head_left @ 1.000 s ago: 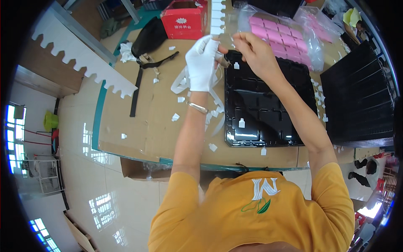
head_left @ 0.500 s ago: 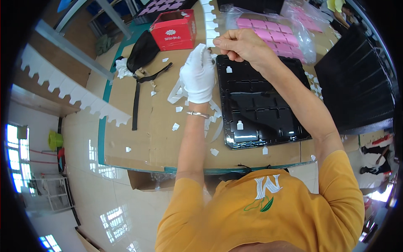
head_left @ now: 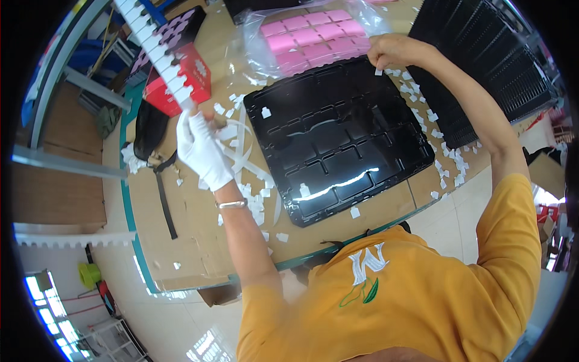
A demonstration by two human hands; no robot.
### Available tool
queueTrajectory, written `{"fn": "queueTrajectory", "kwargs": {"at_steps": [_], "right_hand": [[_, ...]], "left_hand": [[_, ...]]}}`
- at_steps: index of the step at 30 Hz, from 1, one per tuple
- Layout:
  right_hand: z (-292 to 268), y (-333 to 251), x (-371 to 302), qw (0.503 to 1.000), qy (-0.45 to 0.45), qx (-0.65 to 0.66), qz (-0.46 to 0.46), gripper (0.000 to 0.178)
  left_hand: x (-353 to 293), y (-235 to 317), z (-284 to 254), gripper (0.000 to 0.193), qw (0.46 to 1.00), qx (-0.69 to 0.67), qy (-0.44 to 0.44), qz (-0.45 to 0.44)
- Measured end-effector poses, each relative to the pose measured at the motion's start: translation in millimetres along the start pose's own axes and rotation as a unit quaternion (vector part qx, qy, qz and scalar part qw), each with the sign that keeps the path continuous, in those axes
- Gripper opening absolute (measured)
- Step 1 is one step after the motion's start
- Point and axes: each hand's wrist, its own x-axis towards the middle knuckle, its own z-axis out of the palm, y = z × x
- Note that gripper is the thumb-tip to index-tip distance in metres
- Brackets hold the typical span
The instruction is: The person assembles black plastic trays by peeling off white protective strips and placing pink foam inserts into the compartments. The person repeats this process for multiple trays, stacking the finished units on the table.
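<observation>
My left hand (head_left: 202,149), in a white glove, is closed on the lower end of a long white strip of notched stickers (head_left: 158,55) that runs up past the red box. My bare right hand (head_left: 395,51) pinches a small white sticker (head_left: 379,72) at the far right corner of a black plastic tray (head_left: 356,123). Whether that sticker touches the tray, I cannot tell. Another white sticker (head_left: 266,113) lies on the tray's far left part, and one more (head_left: 304,190) near its front edge.
Pink blocks (head_left: 316,36) in clear plastic lie beyond the tray. A ribbed black stack (head_left: 482,60) stands at the right. Left are a red box (head_left: 196,69) and a black bag (head_left: 151,127). White scraps (head_left: 455,166) and curled backing strips (head_left: 241,151) litter the cardboard-covered table.
My right hand has moved away from the left one, rightward to the tray's far corner, with a small sticker. My left hand has shifted left with the strip. The view has turned.
</observation>
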Motion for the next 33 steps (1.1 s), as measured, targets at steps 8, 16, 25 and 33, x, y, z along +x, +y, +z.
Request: {"fn": "queueTrajectory", "kwargs": {"at_steps": [8,16,25,33], "right_hand": [[61,50,33,0.999,-0.047,-0.021,0.001,0.014],[65,53,53,0.99,-0.052,-0.093,0.093,0.019],[11,-193,146,0.846,0.226,0.483,-0.024,0.027],[-18,-241,148,0.859,0.199,0.472,0.0,0.027]], "left_hand": [[-2,4,5,0.025,1.0,0.002,0.024,-0.02],[-8,6,4,0.02,0.997,0.055,0.009,-0.048],[-12,18,9,0.019,0.995,-0.022,-0.037,-0.094],[-6,-5,2,0.018,0.977,0.16,-0.005,0.143]]}}
